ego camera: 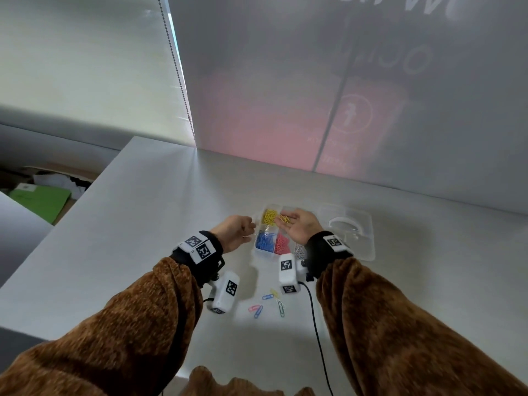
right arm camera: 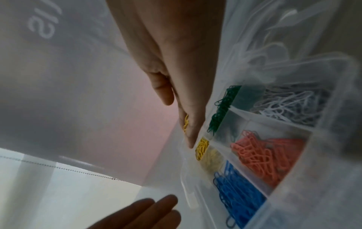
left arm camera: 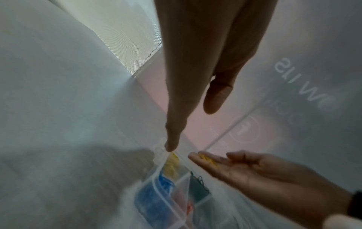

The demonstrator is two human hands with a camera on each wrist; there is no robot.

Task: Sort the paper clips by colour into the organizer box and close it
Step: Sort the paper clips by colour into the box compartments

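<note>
Risk: yellow clips (ego camera: 285, 218) lying on the flat, upturned right hand (ego camera: 300, 227) could slide past the yellow compartment (ego camera: 269, 216) into a neighbouring one if the palm tips too fast.
Left hand: left hand (ego camera: 237, 232) hovers beside the box's left wall, fingers relaxed, apparently holding nothing.
Organizer box: organizer box (ego camera: 258, 250), clear plastic, sits open mid-desk (ego camera: 160, 212), holding yellow, blue, red, green and white piles.
Lid: lid (ego camera: 347, 231) lies apart, to the right.
Strays: loose clips (ego camera: 267, 305) remain on the desk nearer the person.

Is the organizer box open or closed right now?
Open. The organizer box shows its clip compartments uncovered, and its clear lid lies flat on the table to its right, while the right hand holds yellow clips above it.
</note>
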